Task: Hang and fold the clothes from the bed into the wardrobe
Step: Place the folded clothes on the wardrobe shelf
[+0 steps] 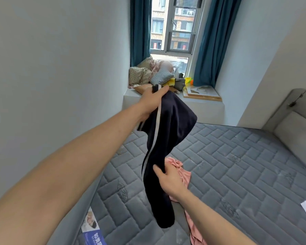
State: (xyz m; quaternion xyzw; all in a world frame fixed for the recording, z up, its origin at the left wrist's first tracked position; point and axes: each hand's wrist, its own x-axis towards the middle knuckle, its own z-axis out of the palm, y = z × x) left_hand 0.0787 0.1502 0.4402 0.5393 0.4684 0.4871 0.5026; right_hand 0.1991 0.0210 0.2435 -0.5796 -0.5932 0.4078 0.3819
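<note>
Where hands (152, 101) grip dark trousers (166, 138), pink garment (184, 175) lies half-hidden.

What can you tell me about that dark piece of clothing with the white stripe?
The dark navy garment looks like soft, limp fabric with a white stripe down one edge. It hangs lengthwise above the grey mattress. The left hand grips its top end; the right hand holds it lower down. Its bottom end dangles beside the pink garment.

Open mattress (237, 165) right of the pink garment (183, 172); wall (51, 68) crowds the left.
</note>
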